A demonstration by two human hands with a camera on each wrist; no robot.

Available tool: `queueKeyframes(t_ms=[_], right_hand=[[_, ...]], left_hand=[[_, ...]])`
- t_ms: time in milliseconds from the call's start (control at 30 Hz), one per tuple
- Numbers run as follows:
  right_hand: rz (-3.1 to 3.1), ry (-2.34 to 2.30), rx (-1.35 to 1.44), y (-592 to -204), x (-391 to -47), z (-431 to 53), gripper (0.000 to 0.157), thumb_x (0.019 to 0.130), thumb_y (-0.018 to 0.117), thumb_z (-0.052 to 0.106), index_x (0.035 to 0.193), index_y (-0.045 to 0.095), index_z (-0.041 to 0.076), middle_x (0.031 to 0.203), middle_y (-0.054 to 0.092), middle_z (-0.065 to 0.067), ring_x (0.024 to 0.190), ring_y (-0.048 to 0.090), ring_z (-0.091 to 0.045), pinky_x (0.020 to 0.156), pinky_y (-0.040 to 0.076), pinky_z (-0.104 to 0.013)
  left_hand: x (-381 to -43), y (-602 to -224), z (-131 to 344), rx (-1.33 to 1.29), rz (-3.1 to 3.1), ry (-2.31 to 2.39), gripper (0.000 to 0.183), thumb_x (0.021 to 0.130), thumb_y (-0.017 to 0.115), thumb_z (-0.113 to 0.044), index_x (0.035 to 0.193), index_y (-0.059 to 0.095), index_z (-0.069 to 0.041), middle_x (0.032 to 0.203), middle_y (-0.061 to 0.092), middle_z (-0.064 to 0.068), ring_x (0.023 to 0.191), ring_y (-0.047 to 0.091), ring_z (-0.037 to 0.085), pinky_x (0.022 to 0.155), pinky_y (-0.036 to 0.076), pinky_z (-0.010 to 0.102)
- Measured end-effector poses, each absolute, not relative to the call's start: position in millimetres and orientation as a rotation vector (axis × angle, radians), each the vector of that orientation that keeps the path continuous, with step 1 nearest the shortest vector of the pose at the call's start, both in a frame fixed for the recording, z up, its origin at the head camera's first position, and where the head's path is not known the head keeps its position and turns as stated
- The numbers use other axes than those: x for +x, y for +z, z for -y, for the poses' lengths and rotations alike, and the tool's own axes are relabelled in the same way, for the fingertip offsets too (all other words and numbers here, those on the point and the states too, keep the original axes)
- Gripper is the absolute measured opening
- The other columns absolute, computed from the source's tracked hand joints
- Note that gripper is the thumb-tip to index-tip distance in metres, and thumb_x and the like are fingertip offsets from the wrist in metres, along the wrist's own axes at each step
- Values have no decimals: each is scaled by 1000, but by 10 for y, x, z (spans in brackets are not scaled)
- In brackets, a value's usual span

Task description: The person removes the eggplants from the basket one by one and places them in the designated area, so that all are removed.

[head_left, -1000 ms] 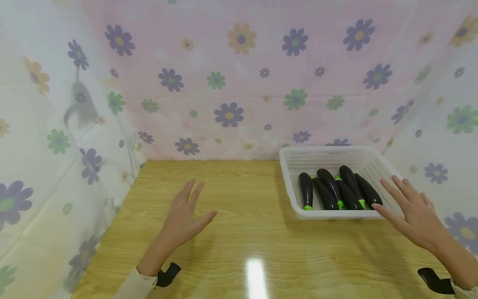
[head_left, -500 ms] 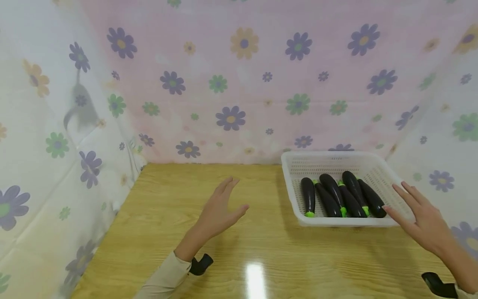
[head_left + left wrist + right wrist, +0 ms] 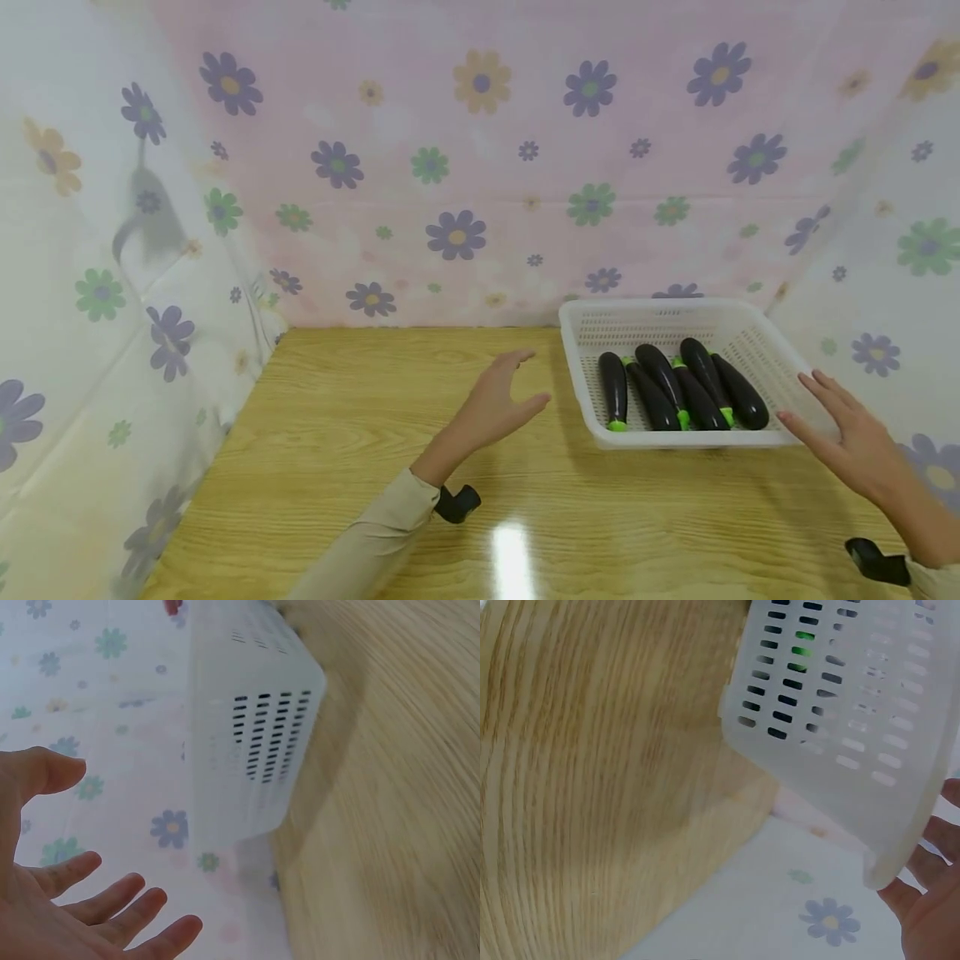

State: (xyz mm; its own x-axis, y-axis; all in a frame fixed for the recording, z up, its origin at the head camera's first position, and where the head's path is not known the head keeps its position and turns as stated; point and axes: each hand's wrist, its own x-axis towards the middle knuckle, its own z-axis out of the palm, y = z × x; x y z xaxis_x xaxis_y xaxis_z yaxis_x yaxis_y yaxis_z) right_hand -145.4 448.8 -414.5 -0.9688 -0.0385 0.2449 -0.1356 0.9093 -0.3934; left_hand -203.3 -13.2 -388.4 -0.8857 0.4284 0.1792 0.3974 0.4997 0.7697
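Observation:
A white perforated plastic basket (image 3: 697,439) stands toward the back right of the table. Inside it lie several dark purple eggplants (image 3: 613,387) with bright green caps. My left hand (image 3: 491,408) hovers to the left of the basket, thumb and fingers spread apart, holding nothing. In the left wrist view its relaxed fingertips (image 3: 180,935) are apart from the basket's slotted side wall (image 3: 255,750). My right hand (image 3: 855,442) is at the basket's right end. In the right wrist view its extended fingers (image 3: 928,866) reach behind the rim (image 3: 911,855), right at its edge.
The wood-grain table (image 3: 360,467) runs up to a flower-printed cloth (image 3: 420,125) at the back and on both sides. Black wrist mounts (image 3: 459,504) stick out at each sleeve (image 3: 382,533).
My left hand has moved right across the table toward the basket. The right hand has shifted slightly right and down along the basket's right end. The basket and eggplants stay in place.

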Motion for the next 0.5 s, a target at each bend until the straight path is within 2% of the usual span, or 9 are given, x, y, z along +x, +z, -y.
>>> queueKeyframes(t_ms=[200, 367, 500], right_hand=[[2834, 601, 95, -4274, -1517, -4591, 79, 94, 56, 32, 150, 11, -1, 154, -2, -26, 136, -1, -51, 90, 9, -78], [2848, 591, 51, -4394, -1527, -4676, 79, 96, 52, 33, 149, 7, -4, 153, -7, -25, 135, -1, -53, 91, 10, -77], [2823, 586, 64, -4431, -1516, -4704, 76, 97, 49, 31, 149, 7, -4, 154, -7, -23, 133, 2, -56, 92, 11, -77]], left_hand=[[-2186, -3870, -99, 745, -2598, 1444, 58, 90, 63, -34, 141, 43, -16, 138, 46, 2, 125, 44, 21, 97, 42, 43], [-2249, -3835, -306, 685, -2515, 1470, 57, 89, 63, -33, 139, 45, -11, 137, 48, 8, 126, 45, 25, 95, 44, 42], [-2290, -3789, -458, 589, -2500, 1463, 51, 89, 63, -32, 135, 49, -14, 133, 52, 8, 124, 47, 24, 90, 47, 39]])
